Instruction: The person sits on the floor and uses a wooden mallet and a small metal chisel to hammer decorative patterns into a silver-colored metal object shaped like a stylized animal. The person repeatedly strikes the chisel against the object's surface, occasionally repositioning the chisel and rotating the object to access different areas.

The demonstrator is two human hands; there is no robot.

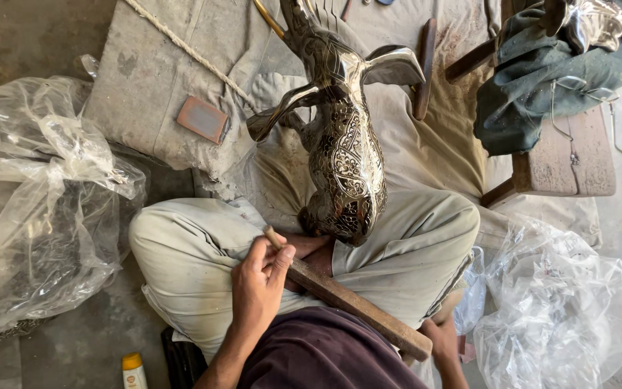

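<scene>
On the lap, left hand (pixel 259 277) pinches a small tool (pixel 275 238) at the engraved metal bird's (pixel 343 155) seven o'clock; right hand (pixel 440 338) grips a wooden stick (pixel 358 306).

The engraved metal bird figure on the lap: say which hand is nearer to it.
Left. The left hand holds a thin tool just below the metal bird figure, close to its lower end. The right hand is farther away, low at the far end of the wooden stick.
</scene>
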